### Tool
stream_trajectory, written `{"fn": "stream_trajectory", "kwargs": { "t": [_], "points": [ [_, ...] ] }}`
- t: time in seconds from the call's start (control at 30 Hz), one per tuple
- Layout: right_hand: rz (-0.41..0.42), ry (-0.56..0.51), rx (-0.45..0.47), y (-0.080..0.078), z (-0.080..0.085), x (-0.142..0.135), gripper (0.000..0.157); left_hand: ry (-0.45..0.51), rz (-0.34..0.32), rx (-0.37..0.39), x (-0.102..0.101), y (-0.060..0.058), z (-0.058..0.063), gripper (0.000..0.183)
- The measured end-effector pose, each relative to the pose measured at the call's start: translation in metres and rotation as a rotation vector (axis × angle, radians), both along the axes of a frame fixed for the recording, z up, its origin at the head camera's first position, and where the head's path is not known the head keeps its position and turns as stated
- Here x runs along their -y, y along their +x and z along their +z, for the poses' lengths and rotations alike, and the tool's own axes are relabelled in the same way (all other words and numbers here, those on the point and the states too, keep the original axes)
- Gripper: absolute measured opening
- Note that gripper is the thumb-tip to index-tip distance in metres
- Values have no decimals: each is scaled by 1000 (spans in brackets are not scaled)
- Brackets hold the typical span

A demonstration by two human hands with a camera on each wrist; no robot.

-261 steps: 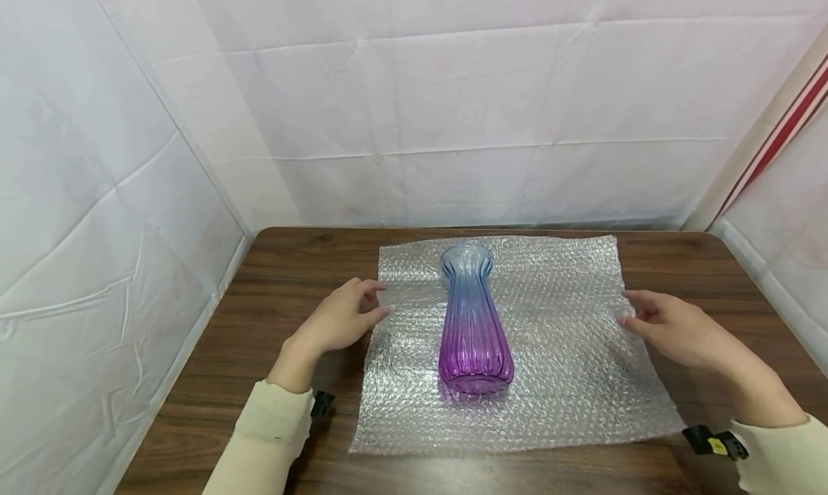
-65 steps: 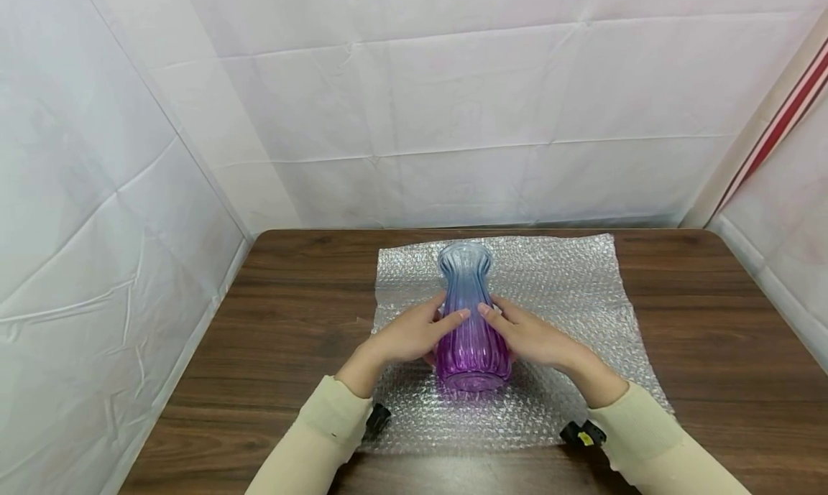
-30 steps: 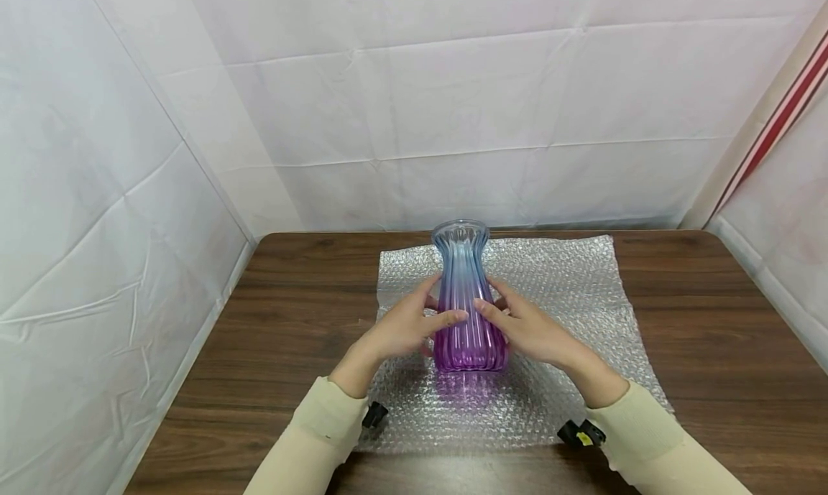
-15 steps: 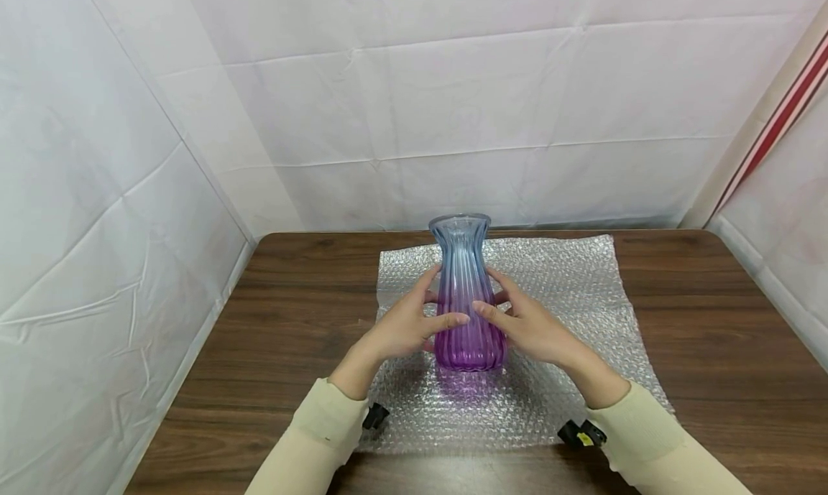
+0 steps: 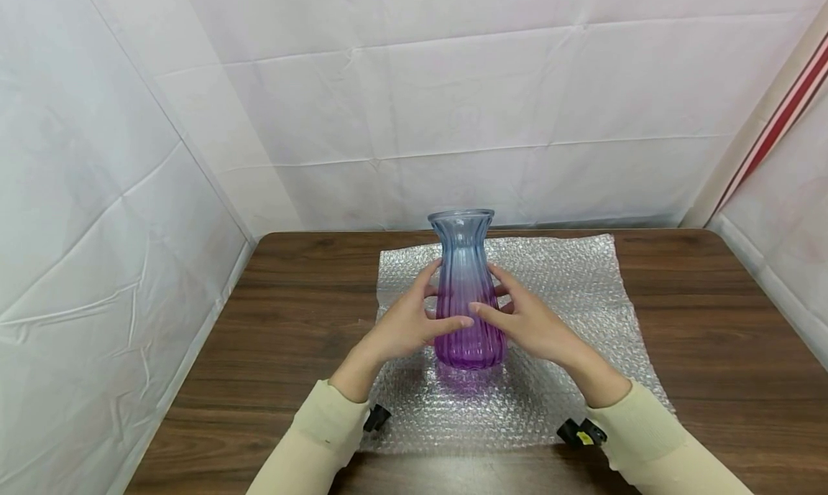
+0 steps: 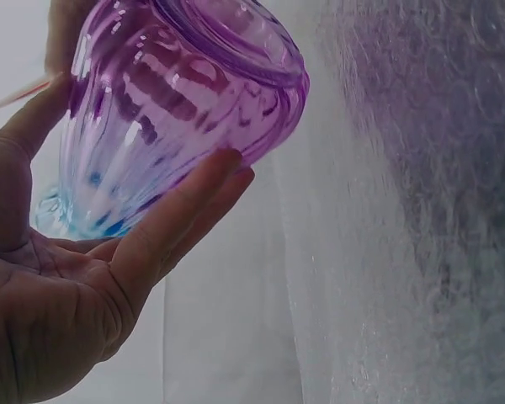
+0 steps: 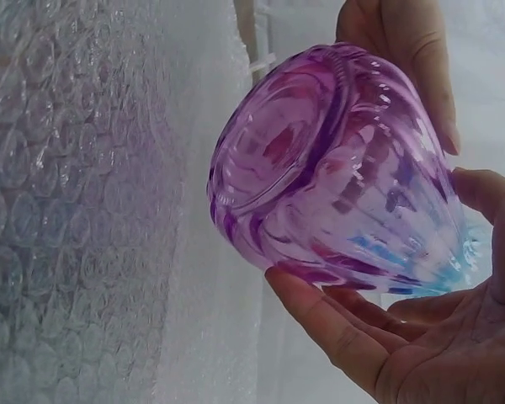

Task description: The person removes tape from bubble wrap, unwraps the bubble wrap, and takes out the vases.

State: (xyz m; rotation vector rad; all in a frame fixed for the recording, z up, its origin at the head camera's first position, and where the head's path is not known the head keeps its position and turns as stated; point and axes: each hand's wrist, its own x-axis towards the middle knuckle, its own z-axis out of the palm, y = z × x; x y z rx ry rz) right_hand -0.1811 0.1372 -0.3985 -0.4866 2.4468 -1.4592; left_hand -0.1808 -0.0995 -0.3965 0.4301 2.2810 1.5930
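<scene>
A ribbed glass vase (image 5: 467, 294), blue at the mouth and purple at the base, stands nearly upright between my two hands in the head view. My left hand (image 5: 407, 322) holds its left side, the thumb across the front. From the right, my right hand (image 5: 527, 326) grips it the same way; the thumb tips come close together. Beneath lies a sheet of bubble wrap (image 5: 569, 287). Both wrist views show the vase's purple base (image 7: 273, 139) apart from the wrap (image 6: 429, 168). Some fingers behind the glass are partly hidden.
The wrap lies flat on a dark wooden table (image 5: 284, 315). White cloth walls (image 5: 414, 107) enclose the table at the back and both sides. Black devices (image 5: 376, 417) sit at the wrists.
Earlier my hands were at the wrap's side edges and the vase lay on it. Both hands then took hold of the vase, raised it and tipped its mouth upward to nearly upright.
</scene>
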Motion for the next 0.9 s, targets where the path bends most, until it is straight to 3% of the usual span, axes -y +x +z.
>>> {"fn": "stream_trajectory", "kwargs": {
  "t": [0.33,0.7,0.9],
  "points": [
    [3,-22,-60,0,2,6,90,-68,35,-119,-2,2,0,116],
    [-58,8,-90,0,2,10,94,-147,105,-222,-5,4,-2,117],
    [-64,-54,-101,-1,1,11,96,-146,145,-262,-5,5,-2,114]
  ]
}}
